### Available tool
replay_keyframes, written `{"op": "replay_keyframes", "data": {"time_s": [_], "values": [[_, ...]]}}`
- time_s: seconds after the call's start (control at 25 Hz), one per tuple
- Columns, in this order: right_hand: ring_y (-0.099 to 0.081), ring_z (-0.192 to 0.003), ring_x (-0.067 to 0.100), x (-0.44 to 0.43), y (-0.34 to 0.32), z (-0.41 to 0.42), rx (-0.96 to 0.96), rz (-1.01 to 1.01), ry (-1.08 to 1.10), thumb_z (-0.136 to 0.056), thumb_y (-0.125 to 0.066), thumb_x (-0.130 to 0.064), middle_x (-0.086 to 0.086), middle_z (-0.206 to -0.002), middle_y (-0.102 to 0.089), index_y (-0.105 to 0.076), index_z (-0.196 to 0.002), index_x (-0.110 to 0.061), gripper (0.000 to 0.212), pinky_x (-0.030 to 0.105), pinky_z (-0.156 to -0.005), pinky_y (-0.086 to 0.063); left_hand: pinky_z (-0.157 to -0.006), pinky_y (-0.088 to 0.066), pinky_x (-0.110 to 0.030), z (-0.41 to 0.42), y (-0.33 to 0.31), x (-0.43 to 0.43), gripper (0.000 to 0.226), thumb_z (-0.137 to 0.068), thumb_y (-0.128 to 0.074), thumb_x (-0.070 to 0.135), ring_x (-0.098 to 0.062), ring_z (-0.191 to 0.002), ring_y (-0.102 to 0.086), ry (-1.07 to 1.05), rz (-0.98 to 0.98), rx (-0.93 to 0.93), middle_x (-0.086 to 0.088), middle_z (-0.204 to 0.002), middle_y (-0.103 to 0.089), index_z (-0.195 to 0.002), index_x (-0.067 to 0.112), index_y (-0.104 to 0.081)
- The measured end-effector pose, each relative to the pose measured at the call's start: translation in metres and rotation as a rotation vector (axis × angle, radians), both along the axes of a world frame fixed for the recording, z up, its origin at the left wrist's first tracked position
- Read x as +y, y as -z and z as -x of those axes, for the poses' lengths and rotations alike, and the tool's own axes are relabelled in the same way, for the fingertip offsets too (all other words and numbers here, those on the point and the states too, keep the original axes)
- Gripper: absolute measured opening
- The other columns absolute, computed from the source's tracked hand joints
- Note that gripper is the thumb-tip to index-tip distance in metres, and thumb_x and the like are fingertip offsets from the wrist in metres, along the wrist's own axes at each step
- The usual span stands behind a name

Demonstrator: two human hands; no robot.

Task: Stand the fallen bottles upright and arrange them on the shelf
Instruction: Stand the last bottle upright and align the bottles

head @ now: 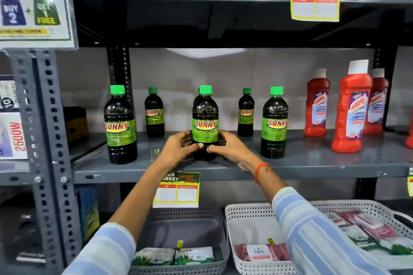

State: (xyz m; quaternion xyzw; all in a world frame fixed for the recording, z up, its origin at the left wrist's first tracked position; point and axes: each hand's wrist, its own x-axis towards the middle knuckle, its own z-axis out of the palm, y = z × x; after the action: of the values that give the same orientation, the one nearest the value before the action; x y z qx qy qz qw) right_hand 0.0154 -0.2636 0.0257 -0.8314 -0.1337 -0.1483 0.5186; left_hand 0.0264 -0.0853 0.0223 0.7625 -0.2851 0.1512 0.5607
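Two hands, left hand (178, 148) and right hand (228, 146), wrapped tight around upright middle bottle (205, 118) on grey shelf (312, 158); four others standing.

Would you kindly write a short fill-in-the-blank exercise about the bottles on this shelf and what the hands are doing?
1. Both the left hand and the right hand grip the middle Sunny bottle, which stands ____.
2. Every Sunny bottle has a ____ cap.
3. The red Harpic bottles stand to the ____ of the Sunny bottles.
4. The red band is on the ____ wrist.

Missing words: upright; green; right; right
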Motion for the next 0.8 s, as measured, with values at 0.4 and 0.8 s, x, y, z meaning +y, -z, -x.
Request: {"op": "replay_keyframes", "data": {"time_s": [0.4, 0.8], "values": [[-0.051, -0.116, 0.018, 0.006, 0.002, 0.006, -0.18, -0.069, 0.138, -0.077, -0.071, -0.025, 0.006, -0.129, -0.052, -0.034, -0.141, -0.013, 0.075, 0.03, -0.097, -0.042, -0.106, -0.036, -0.034, 0.004, 0.009, -0.002, 0.067, -0.081, -0.07, 0.013, -0.019, -0.125, -0.047, -0.213, 0.104, -0.087, -0.013, -0.139, -0.049, -0.139, 0.004, -0.037], [-0.056, -0.107, 0.029, 0.15, -0.013, 0.008, -0.403, 0.216, 0.023, -0.081, -0.064, -0.02, 0.015, -0.119, -0.051, -0.054, -0.119, -0.007, 0.041, 0.04, -0.095, -0.047, -0.088, -0.041, -0.04, 0.007, 0.014, 0.134, 0.064, -0.076, -0.074, 0.027, -0.036, -0.115, -0.052, -0.752, -0.116, -0.113, -0.022, -0.126, -0.056, -0.127, 0.002, -0.043]]}}
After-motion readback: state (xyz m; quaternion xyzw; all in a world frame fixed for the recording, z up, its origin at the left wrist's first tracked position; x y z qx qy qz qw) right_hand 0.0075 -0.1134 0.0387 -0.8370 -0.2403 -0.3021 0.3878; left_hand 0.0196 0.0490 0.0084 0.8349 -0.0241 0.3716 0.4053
